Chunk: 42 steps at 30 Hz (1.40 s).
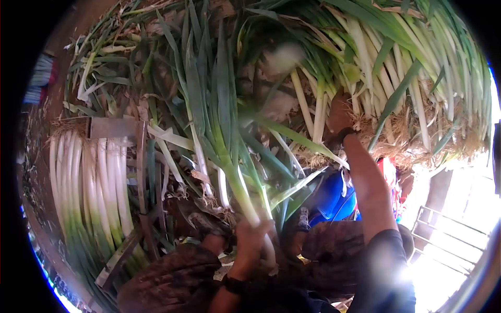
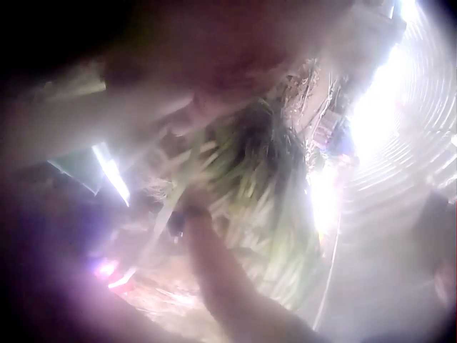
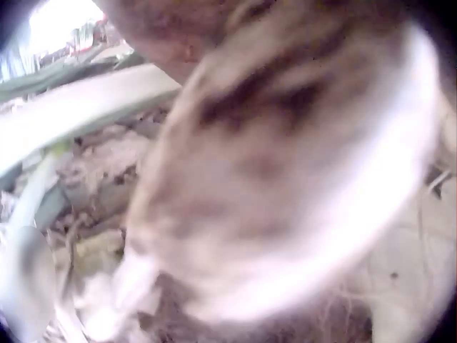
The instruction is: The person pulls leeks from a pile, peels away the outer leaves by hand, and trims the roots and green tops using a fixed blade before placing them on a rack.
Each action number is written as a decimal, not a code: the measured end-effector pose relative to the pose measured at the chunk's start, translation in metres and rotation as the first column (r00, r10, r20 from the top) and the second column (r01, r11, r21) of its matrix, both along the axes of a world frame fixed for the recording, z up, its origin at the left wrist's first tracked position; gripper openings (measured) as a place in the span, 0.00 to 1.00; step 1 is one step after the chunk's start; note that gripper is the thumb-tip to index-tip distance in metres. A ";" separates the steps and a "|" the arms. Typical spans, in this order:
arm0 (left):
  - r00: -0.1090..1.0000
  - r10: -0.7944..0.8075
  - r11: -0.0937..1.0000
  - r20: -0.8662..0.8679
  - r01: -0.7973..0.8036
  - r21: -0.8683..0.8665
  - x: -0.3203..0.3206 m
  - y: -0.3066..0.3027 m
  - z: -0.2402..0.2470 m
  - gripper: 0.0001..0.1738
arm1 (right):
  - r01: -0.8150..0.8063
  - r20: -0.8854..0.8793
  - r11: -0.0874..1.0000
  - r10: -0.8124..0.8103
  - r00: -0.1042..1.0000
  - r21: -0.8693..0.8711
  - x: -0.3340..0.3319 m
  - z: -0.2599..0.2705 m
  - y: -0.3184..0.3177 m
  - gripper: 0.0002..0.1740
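Note:
My left hand grips a thick leek near its root end, between the knees; its green leaves fan up and away. At the right, my right hand reaches into a big heap of leeks, right at their white stalks and hairy roots. Its fingers are partly hidden among the stalks, and I cannot tell whether they grip one. The left wrist view is hazy, with the right forearm stretched toward the heap. In the right wrist view, a blurred pale shape fills the middle.
A bundle of leeks lies at the left, roots up, beside a metal frame. Loose leaves and trimmings litter the ground behind. A blue object sits beyond the right knee, and a wire rack stands in bright light.

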<state>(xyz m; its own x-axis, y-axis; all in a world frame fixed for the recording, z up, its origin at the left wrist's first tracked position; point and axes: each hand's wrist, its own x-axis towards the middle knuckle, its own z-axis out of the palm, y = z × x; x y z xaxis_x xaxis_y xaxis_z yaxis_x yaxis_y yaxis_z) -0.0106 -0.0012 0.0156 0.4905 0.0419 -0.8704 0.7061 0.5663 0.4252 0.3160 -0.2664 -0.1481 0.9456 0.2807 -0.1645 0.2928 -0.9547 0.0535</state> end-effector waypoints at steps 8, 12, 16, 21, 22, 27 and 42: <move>1.000 0.030 0.999 0.004 -0.030 -0.044 0.004 0.004 0.014 0.21 | 0.631 -0.744 0.492 0.053 0.666 0.600 0.010 0.049 0.030 0.29; 0.989 0.094 0.993 0.110 -0.085 -0.084 -0.006 0.007 0.004 0.21 | 0.650 -0.667 0.218 0.010 0.745 0.728 -0.023 0.061 0.050 0.40; 0.991 0.099 0.994 0.085 -0.095 -0.057 -0.010 0.006 0.001 0.21 | 0.748 -0.573 0.363 -0.484 0.661 0.556 -0.028 0.054 0.132 0.48; 0.985 0.082 0.997 0.154 -0.083 0.000 -0.006 0.009 0.011 0.18 | 0.658 -0.502 0.568 -0.432 0.750 0.495 -0.019 -0.035 0.123 0.44; 0.974 0.146 0.989 0.173 -0.140 -0.049 -0.005 0.007 0.016 0.17 | 0.730 -0.706 0.384 -0.232 0.669 0.566 -0.017 -0.031 0.115 0.41; 0.956 0.205 0.978 0.209 -0.191 -0.083 -0.006 0.015 0.026 0.17 | 0.901 -0.894 -0.006 -0.122 0.431 0.435 -0.042 0.090 0.127 0.13; 0.911 0.166 0.984 0.377 -0.128 -0.124 -0.080 0.030 0.075 0.16 | 0.584 -0.871 0.679 0.174 0.460 0.444 -0.277 0.244 0.153 0.16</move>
<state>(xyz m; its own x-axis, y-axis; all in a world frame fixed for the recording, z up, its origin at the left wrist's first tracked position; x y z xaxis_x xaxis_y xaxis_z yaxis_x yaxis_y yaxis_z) -0.0909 0.0287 0.0906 0.7824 0.0668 -0.6192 0.4042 0.7019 0.5865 0.0391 -0.1139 0.0959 0.4892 0.4722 -0.7333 -0.3871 -0.6358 -0.6677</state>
